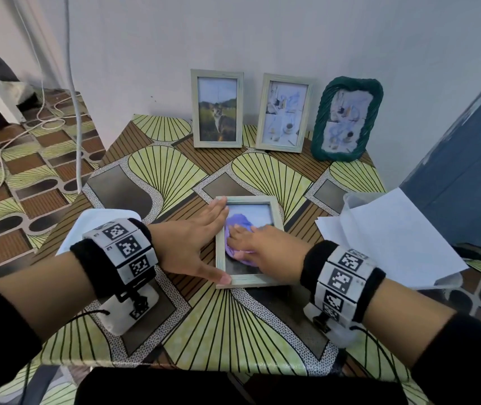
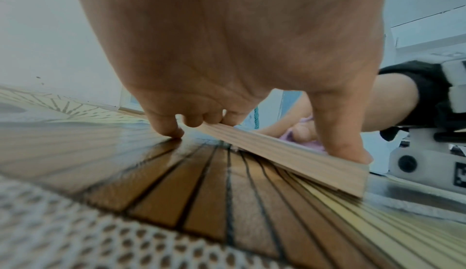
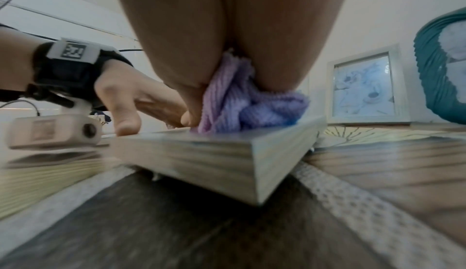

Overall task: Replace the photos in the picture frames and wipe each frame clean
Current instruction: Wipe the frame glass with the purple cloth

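While the head view looks down on the patterned table, a pale wooden frame lies flat near its middle, glass up. The left hand lies spread along the frame's left edge, fingers straight, thumb pressing the near left corner and fingertips at the far left corner. The right hand presses a bunched purple cloth onto the glass with flat fingers. At the far side three frames stand against the wall: a cat photo frame, a second pale frame to its right, and a green woven frame further right. White paper sheets lie at the right edge.

From the left wrist, the left hand rests its thumb on the frame's near corner — the frame runs away as a wooden strip — while one finger touches the table.

From the right wrist, the right hand bears down on the purple cloth, which sits on the frame; how far its fingers curl into the cloth I cannot tell. The left hand rests beside it — the second pale frame and the green woven frame stand at the far right.
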A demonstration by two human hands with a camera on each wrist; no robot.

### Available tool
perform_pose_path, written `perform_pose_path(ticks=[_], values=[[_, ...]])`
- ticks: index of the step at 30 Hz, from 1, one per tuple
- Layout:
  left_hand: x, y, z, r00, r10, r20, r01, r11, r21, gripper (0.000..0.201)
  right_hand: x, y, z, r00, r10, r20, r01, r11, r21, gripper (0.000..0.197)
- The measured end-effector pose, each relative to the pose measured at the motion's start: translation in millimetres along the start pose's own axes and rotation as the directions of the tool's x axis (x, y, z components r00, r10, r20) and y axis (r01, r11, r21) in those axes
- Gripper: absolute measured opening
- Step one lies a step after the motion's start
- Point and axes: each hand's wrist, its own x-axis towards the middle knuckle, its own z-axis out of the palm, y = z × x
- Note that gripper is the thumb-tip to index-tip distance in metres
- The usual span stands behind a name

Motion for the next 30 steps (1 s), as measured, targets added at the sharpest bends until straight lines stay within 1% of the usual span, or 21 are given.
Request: perform_pose_path(ticks=[2, 4, 7, 9, 12, 14, 18, 21, 24, 28, 30], values=[[0, 0, 0, 1.0, -0.002, 0.001, 0.002, 1.0, 0.002, 0.136, -12, -2, 3, 0.999, -0.039, 0.0, 0.039, 0.999, 0.012, 0.049], [-1, 0, -1, 1.0, -0.007, 0.007, 0.007, 1.0, -0.003, 0.137, -25, -3, 6, 0.999, -0.041, 0.009, 0.041, 0.999, 0.011, 0.05], [-1, 1, -2, 1.0, -0.007, 0.009, 0.007, 1.0, -0.016, 0.137, -38, -7, 3, 1.0, 0.009, 0.009, -0.008, 0.999, -0.051, 0.036], [-1, 2, -2, 1.0, -0.009, 0.004, 0.009, 1.0, -0.019, 0.137, -43, -9, -2, 0.999, 0.05, -0.012, -0.05, 0.998, -0.049, 0.028], [-2, 2, -2, 1.0, -0.012, 0.009, 0.012, 1.0, -0.026, 0.138, -45, -11, -9, 0.988, 0.153, -0.003, -0.152, 0.983, -0.103, 0.026], [-2, 3, -2, 1.0, -0.01, 0.01, 0.01, 0.999, -0.031, 0.138, -43, -10, -12, 0.981, 0.196, -0.004, -0.195, 0.973, -0.125, 0.024], [-2, 4, -2, 1.0, -0.009, 0.006, 0.009, 1.0, -0.027, 0.137, -33, -9, -22, 0.976, 0.216, 0.034, -0.211, 0.972, -0.101, 0.023], [-3, 5, -1, 1.0, -0.009, 0.001, 0.009, 0.999, -0.036, 0.136, -20, 1, -27, 0.964, 0.263, -0.036, -0.264, 0.964, -0.041, 0.014], [-3, 4, 0, 1.0, -0.013, -0.002, 0.013, 0.999, -0.037, 0.134, -3, 11, -24, 0.957, 0.286, -0.057, -0.286, 0.958, 0.005, 0.024], [-1, 3, -2, 1.0, -0.016, 0.006, 0.016, 0.999, -0.05, 0.132, 23, 9, -18, 0.963, 0.261, -0.059, -0.262, 0.965, -0.01, 0.031], [-1, 3, -2, 1.0, -0.015, 0.012, 0.015, 0.998, -0.055, 0.133, 28, 9, -13, 0.969, 0.241, -0.052, -0.239, 0.97, 0.038, 0.036]])
